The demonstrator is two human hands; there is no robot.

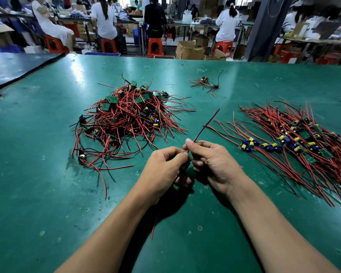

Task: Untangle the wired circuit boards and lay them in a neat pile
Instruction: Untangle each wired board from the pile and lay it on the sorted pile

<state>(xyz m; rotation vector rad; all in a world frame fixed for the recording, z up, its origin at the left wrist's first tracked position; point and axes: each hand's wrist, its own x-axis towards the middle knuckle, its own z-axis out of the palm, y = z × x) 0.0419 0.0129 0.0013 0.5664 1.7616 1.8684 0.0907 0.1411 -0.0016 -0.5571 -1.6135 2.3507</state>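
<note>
Board wires (209, 120) pinched by both left hand (163, 170) and right hand (211, 162); board hidden. Best to straighten them first, then lay parallel on pile (295, 142), clear of tangle (126, 119).

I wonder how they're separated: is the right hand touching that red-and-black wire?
Touching. The head view shows the right hand pinching the red-and-black wire between thumb and finger.
</note>
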